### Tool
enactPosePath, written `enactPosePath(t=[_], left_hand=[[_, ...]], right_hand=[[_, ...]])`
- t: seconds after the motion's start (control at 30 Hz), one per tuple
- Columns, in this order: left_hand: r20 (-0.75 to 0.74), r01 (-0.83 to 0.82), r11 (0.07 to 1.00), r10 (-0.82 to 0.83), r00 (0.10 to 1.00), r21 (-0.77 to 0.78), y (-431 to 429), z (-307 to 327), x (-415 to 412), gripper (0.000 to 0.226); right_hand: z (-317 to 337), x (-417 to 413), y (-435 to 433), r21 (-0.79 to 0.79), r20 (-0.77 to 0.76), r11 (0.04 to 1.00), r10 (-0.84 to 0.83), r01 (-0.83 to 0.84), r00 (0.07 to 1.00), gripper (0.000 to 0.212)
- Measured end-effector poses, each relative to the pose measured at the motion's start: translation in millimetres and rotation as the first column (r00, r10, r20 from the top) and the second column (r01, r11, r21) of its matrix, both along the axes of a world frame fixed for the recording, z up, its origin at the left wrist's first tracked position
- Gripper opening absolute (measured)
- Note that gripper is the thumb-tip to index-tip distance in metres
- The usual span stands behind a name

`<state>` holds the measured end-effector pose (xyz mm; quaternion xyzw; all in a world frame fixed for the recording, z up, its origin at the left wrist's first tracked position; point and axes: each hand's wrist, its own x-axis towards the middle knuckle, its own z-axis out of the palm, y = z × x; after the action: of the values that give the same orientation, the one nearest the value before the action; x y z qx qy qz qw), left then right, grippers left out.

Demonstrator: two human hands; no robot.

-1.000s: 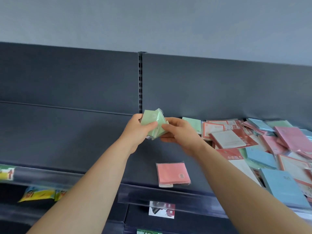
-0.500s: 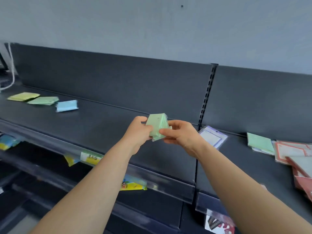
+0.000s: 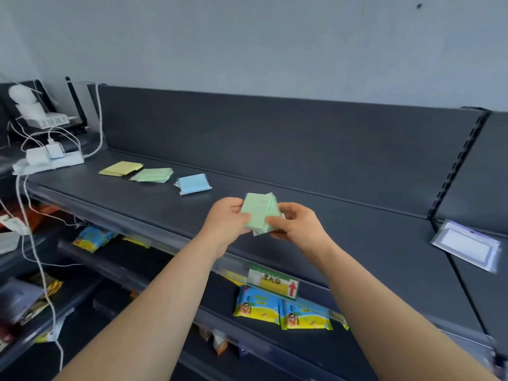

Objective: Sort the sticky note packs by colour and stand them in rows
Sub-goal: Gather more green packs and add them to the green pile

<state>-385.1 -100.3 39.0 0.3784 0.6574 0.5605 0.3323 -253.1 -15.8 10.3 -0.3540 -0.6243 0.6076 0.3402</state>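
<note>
Two hands hold a small bundle of green sticky note packs [image 3: 257, 214] in the air, over the front half of the dark shelf [image 3: 137, 200]. The left hand [image 3: 225, 220] grips the left side of the bundle, with the thumb lying on its front face. The right hand [image 3: 298, 225] pinches the lower right edge, and its fingers [image 3: 292, 213] are curled behind the packs. The packs in the bundle lean on each other at the top and spread at the bottom.

Three more packs lie flat toward the back left of the shelf: a yellow pack [image 3: 121, 169], a green pack [image 3: 154, 175] and a blue pack [image 3: 193, 183]. They form one line with small gaps, and the blue one is nearest to the hands. A white power strip [image 3: 49, 162] with plugs sits at the left end.

From the blue pack to the slotted upright [image 3: 456, 166] the shelf surface shows dark and wide. Beyond the upright lies a clear sleeve [image 3: 467, 244] with a white card. Below the front edge, blue and yellow packets [image 3: 257, 305] lie on the lower shelf.
</note>
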Motion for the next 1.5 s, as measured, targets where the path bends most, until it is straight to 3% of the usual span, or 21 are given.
enactPosePath(t=[0.23,0.37,0.57,0.8,1.1,1.23,1.3,1.37,1.47,1.5], left_hand=[[0.013,-0.062,0.998,0.062,0.998,0.030,19.3,-2.2,-63.6,0.025],[0.004,-0.125,0.990,0.125,0.992,0.059,34.0,2.9,-99.8,0.030],[-0.059,-0.226,0.972,0.231,0.971,0.069,49.0,1.8,-159.7,0.031],[-0.054,-0.312,0.949,0.314,0.948,0.040,58.1,0.4,-238.9,0.033],[-0.109,-0.290,0.957,0.287,0.952,-0.013,72.0,1.5,-356.3,0.030],[-0.158,-0.251,0.966,0.239,0.958,-0.067,81.2,-0.6,-391.3,0.029],[-0.225,-0.224,0.967,0.193,0.955,-0.119,86.4,-7.2,-403.4,0.025],[-0.335,-0.193,0.968,0.132,0.933,-0.157,90.4,-12.6,-412.6,0.003],[-0.509,-0.128,0.960,-0.017,0.861,-0.248,94.2,-17.5,-421.0,0.014],[-0.555,-0.121,0.954,-0.055,0.830,-0.275,94.5,-17.9,-422.4,0.015]], right_hand=[[-0.1,-64.8,24.7,0.070,0.074,0.997,0.012,-0.018,0.997,0.035],[3.2,-105.6,47.6,0.168,0.143,0.984,0.027,-0.051,0.989,0.034],[9.3,-174.1,70.3,0.332,0.196,0.930,0.095,-0.157,0.976,0.017],[8.7,-254.4,79.1,0.432,0.258,0.874,0.119,-0.224,0.959,0.018],[18.1,-367.3,87.4,0.449,0.408,0.848,0.086,-0.282,0.909,0.009],[15.6,-403.2,92.2,0.455,0.495,0.855,-0.010,-0.249,0.869,0.025],[12.3,-413.9,93.8,0.463,0.543,0.849,-0.046,-0.254,0.838,0.028],[8.4,-420.4,93.6,0.462,0.581,0.850,-0.075,-0.252,0.811,0.031],[5.3,-425.0,91.8,0.471,0.628,0.853,-0.144,-0.226,0.765,0.024],[4.7,-425.5,91.1,0.482,0.637,0.848,-0.167,-0.219,0.752,0.030]])
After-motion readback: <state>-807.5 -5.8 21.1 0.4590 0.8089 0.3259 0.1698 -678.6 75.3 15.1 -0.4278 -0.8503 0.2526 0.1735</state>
